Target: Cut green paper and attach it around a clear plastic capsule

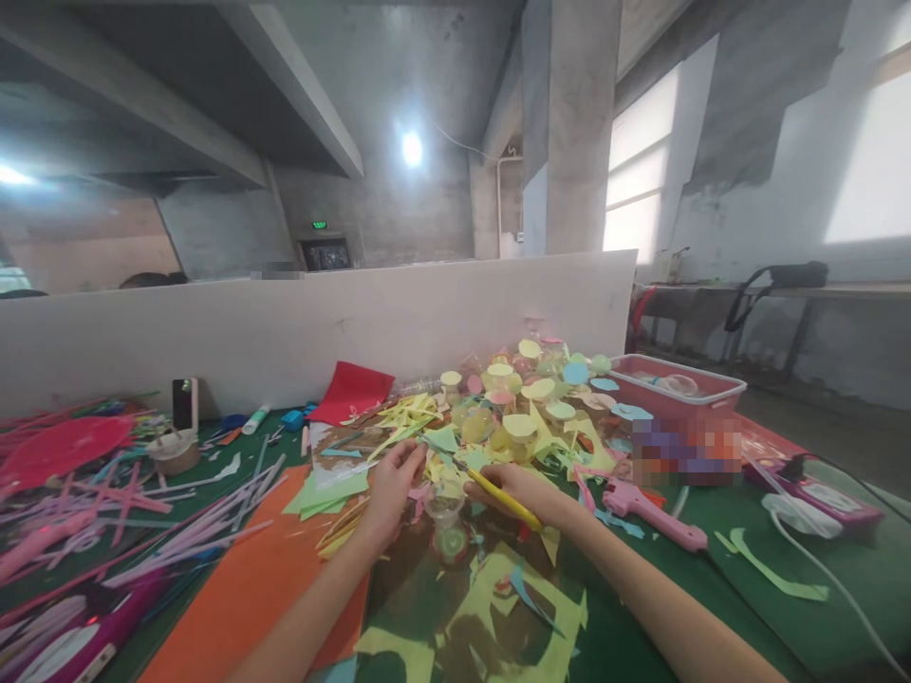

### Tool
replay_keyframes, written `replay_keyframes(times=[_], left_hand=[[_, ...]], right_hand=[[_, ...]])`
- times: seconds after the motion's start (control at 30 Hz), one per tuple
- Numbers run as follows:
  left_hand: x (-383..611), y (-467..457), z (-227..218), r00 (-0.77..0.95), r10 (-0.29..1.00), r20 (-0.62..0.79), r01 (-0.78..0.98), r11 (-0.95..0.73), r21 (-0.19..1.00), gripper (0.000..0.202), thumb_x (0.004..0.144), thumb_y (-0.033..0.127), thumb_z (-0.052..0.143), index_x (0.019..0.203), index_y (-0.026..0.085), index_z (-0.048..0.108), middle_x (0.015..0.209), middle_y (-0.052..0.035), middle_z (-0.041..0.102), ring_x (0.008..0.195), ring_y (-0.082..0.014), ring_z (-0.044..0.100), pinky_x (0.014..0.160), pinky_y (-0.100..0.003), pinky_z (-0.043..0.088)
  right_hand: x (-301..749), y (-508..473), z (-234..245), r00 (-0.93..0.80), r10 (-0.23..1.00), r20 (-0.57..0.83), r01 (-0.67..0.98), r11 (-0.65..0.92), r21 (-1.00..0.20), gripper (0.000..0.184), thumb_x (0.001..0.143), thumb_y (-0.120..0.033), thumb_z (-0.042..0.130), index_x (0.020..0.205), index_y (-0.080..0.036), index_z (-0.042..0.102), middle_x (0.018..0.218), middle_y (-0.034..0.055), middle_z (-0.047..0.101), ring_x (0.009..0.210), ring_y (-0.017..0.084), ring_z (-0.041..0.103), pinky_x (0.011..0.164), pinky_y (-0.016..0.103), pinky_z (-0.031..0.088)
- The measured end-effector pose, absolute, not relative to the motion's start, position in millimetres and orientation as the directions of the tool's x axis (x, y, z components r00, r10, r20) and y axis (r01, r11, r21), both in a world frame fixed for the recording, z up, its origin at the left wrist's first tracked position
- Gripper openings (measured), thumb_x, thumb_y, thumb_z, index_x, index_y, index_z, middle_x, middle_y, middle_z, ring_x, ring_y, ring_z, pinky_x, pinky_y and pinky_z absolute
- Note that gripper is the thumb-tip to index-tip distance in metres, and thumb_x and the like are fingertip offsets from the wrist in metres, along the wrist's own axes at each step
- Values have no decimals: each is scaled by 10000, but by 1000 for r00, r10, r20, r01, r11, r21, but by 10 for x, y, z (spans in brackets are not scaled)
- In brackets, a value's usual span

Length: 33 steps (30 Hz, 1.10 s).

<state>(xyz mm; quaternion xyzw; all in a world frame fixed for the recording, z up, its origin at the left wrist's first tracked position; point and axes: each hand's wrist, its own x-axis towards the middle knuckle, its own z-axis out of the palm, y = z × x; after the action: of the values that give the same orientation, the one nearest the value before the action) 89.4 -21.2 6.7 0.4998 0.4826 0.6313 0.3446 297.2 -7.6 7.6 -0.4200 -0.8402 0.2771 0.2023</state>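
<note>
My left hand has its fingers pinched on a small piece of light green paper. Close by on the right, my right hand is closed round a slim yellow tool, whose narrow dark tip points at the paper; its exact kind is unclear. Between my wrists stands a small clear plastic cup-like piece with a green disc near its base. Beyond my hands lies a heap of yellow, green and blue paper rounds among clear plastic pieces and offcuts.
Orange card and pink strips lie left, near a phone. A pink glue gun and its cord are right, with a red plastic bin behind. A white partition closes the far side.
</note>
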Motion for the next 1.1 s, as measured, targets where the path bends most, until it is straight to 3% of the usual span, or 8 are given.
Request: replay_keyframes(times=[0.47, 0.53, 0.6, 0.7, 0.77, 0.87, 0.93, 1.1], left_hand=[[786, -122, -4, -313, 890, 331, 81, -322, 943, 339, 708, 477, 679, 676, 195, 494, 534, 73, 453, 486, -79, 412, 473, -189, 320], [724, -53, -41, -353, 874, 334, 76, -329, 941, 331, 709, 456, 683, 848, 200, 526, 684, 27, 599, 589, -107, 539, 538, -199, 407], [674, 11, -81, -385, 858, 338, 62, -342, 938, 479, 693, 426, 701, 1064, 225, 475, 1015, -61, 673, 791, -146, 638, 657, -242, 488], [635, 81, -156, -351, 846, 403, 158, -370, 915, 608, 693, 362, 696, 1206, 259, 388, 1351, -138, 531, 1034, -198, 641, 818, -328, 515], [625, 115, -206, -232, 842, 488, 394, -377, 838, 537, 748, 336, 642, 1229, 254, 418, 1382, -135, 503, 1161, -236, 586, 910, -386, 488], [622, 183, -245, 44, 845, 533, 728, -393, 562, 394, 829, 300, 546, 1215, 229, 510, 1314, -119, 560, 1256, -269, 497, 1017, -455, 411], [630, 255, -237, 162, 843, 514, 788, -423, 446, 361, 823, 292, 557, 1177, 219, 558, 1250, -110, 601, 1231, -279, 494, 1040, -469, 383], [693, 449, -206, 264, 838, 477, 801, -466, 376, 285, 748, 340, 671, 999, 206, 641, 1097, -104, 651, 1120, -325, 511, 997, -493, 383]], right_hand=[[2955, 22, -25, -514, 848, 127, 570, 448, -689, 569, 838, -700, 485, 601, -184, 475, 547, -42, 399, 528, 104, 346, 486, 237, 231], [2944, 59, -52, -464, 876, 130, 571, 408, -712, 561, 828, -701, 497, 606, -185, 483, 551, -33, 434, 532, 114, 382, 489, 237, 254], [2937, 109, -85, -406, 904, 131, 600, 372, -709, 560, 818, -707, 505, 616, -185, 509, 553, -24, 458, 531, 125, 411, 498, 244, 279], [2940, 167, -122, -322, 939, 124, 694, 323, -644, 574, 825, -716, 487, 637, -179, 561, 578, 11, 533, 540, 155, 486, 514, 264, 319], [2949, 172, -129, -280, 954, 109, 750, 288, -596, 587, 839, -717, 463, 676, -170, 602, 645, 61, 616, 584, 193, 566, 533, 279, 354], [2960, 133, -118, -222, 971, 91, 826, 237, -512, 626, 844, -739, 429, 787, -158, 654, 797, 141, 697, 709, 272, 665, 583, 311, 415], [2966, 101, -104, -187, 978, 98, 875, 211, -436, 659, 856, -748, 394, 862, -148, 668, 872, 176, 715, 792, 315, 694, 626, 336, 449], [2988, 74, -92, -163, 980, 111, 926, 191, -326, 681, 897, -723, 342, 942, -127, 669, 946, 200, 727, 880, 344, 708, 686, 368, 493]])
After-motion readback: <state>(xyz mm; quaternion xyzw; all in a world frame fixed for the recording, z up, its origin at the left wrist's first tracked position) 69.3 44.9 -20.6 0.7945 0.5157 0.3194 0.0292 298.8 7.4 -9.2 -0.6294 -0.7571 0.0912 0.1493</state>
